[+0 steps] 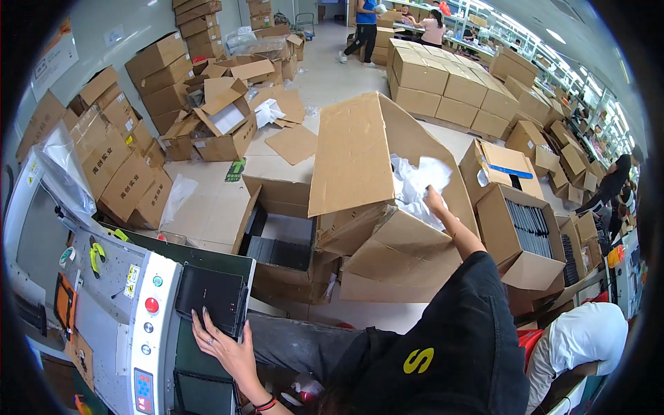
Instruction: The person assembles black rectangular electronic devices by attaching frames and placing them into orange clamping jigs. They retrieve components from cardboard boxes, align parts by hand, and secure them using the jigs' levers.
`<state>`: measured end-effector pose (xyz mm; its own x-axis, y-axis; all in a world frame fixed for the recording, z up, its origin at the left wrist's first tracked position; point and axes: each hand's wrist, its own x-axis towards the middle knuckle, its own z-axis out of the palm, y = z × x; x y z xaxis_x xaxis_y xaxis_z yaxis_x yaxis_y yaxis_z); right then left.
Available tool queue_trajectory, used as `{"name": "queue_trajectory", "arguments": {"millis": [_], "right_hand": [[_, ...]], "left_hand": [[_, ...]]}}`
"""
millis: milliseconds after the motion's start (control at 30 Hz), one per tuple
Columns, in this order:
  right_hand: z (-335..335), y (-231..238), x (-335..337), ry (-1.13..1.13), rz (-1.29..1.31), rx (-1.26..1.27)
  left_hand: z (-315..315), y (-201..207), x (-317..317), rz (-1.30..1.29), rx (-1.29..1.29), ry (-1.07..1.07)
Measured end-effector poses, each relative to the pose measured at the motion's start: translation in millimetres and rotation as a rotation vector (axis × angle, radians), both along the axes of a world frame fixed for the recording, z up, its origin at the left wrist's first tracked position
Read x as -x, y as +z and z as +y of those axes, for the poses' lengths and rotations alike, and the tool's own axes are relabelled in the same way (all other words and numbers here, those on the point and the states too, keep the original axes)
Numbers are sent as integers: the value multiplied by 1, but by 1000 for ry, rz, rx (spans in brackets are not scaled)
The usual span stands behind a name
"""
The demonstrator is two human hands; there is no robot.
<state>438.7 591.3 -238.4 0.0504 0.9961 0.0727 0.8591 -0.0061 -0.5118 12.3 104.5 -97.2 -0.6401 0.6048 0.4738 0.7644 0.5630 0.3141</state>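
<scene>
My left hand point(228, 347) rests its outstretched fingers on the near edge of a flat black panel point(209, 294), thumb apart. The panel lies on a dark green surface point(200, 344) beside the machine's white control strip. Another flat black piece point(202, 393) lies nearer me on that surface. To the right, my right arm reaches into a large open cardboard box point(353, 149). There my right hand point(434, 200) is closed on crumpled white wrapping point(420, 181), part of which sticks up above the fingers. The wrapping's lower part is hidden inside the box.
The machine's control strip point(153, 325) carries a red button. Pliers with yellow-green handles point(96, 254) lie on its left side. An open box of black pieces point(280, 249) stands ahead; another box of dark panels point(529, 228) is at right. A person in white point(588, 335) sits at lower right.
</scene>
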Motion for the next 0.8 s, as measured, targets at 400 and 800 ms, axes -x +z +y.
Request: {"name": "queue_trajectory", "arguments": {"millis": [400,800], "right_hand": [[-12,12,8,-21,-40,-100],[-13,11,17,43,-85,56]], "left_hand": [[2,-1,0,25,15,15],[-1,-5,3,44,26,31]]}}
